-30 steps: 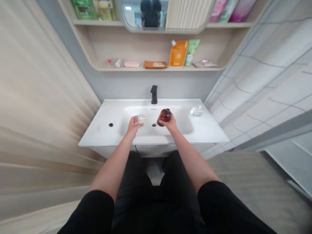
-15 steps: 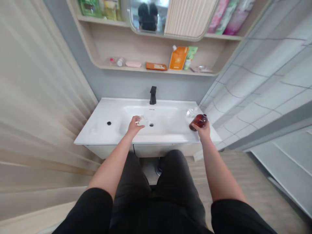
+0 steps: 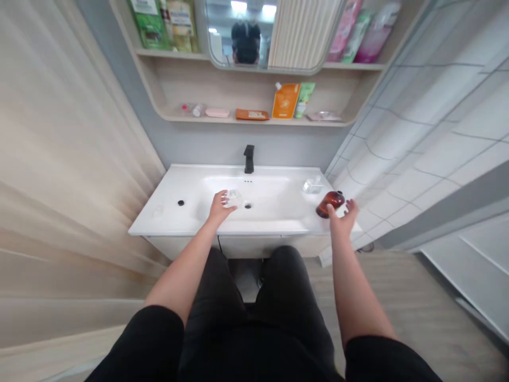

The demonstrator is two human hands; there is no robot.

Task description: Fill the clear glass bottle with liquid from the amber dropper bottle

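Over the basin of the white sink (image 3: 270, 190), my left hand (image 3: 218, 207) is closed around a small clear container (image 3: 234, 198), its exact kind hard to make out. At the right end of the counter stands a brown bottle (image 3: 330, 203) with an uncapped neck. My right hand (image 3: 342, 216) is beside this bottle, fingers spread apart, with the thumb close to its side; whether the thumb touches it I cannot tell. Just behind the bottle lies a clear plastic piece (image 3: 313, 184), perhaps a pump top or small vessel.
A black faucet (image 3: 248, 159) rises behind the basin, near the drain (image 3: 247, 206). A small black round piece (image 3: 181, 202) is on the counter's left. Above, the shelf (image 3: 234, 121) holds an orange pouch (image 3: 286, 101), a green tube (image 3: 304, 100) and an orange packet (image 3: 252, 114).
My right hand has loosened from the brown bottle, its fingers now spread off to the right. The bottle rests on the counter. My left hand stays over the basin with the clear container.
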